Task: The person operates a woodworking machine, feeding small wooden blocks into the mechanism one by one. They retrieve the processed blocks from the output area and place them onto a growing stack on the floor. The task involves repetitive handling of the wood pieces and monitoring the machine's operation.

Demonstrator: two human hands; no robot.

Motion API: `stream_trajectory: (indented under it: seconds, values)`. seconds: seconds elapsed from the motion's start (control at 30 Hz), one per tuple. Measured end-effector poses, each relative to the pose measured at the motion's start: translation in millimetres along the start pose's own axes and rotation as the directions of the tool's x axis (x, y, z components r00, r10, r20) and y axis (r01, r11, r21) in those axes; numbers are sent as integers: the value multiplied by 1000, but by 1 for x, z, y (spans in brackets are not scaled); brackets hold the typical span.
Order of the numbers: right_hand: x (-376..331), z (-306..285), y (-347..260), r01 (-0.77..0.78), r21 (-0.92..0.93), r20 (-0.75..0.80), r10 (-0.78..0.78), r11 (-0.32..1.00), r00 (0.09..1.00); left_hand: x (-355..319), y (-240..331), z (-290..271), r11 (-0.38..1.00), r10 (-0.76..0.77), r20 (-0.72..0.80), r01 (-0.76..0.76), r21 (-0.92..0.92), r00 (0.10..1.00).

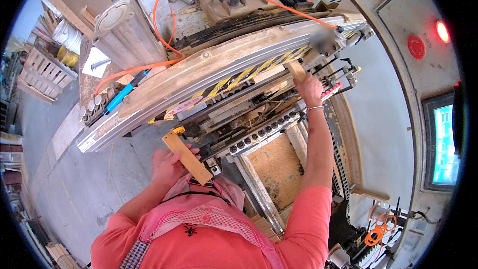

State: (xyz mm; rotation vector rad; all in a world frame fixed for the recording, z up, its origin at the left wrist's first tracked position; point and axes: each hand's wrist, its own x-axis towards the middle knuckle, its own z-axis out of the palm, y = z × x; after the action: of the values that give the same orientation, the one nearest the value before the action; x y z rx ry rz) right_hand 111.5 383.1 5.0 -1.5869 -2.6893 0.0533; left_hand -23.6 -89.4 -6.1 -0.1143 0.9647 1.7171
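Observation:
My left hand [167, 168] grips a short flat wooden board [187, 158] with a small hole near its upper end, held tilted in front of my body. Stretched out to the far right, my right hand [309, 90] is closed around a second wooden piece [296, 69], whose far end points into the machine under the yellow-and-black striped edge [234, 79]. Along the machine's near side runs a rail with a row of black round fittings [261, 133]. Whether the second piece rests on the machine bed, I cannot tell.
A long wood-topped metal beam [204, 56] crosses in front of me, with an orange hose [157, 7] looping over it. A blue-handled tool [119, 98] lies at its left. On the right stand a control panel with a lit screen [443, 137] and a red button [417, 47].

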Motion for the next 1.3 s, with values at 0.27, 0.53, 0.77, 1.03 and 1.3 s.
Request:
stream_trajectory:
  seconds: [0.27,0.53,0.77,1.03,1.3]
  values:
    - [2,-1,-4,5,-8,12,-5,1000,1000,-7,9,-2,999,-10,53,13,-51,999]
    - [1,7,-3,51,-100,-80,-59,994,995,-15,21,-16,990,125,-78,-129,-52,989]
    - [-3,0,-9,97,-138,-60,-106,986,993,-18,35,-92,961,261,-388,-275,20,884]
    - [2,10,-12,78,-199,-72,-94,977,993,-27,118,-249,832,555,-695,-288,475,457]
    - [-55,30,-9,237,-12,-423,-220,971,879,26,238,-452,673,661,-643,73,736,388]
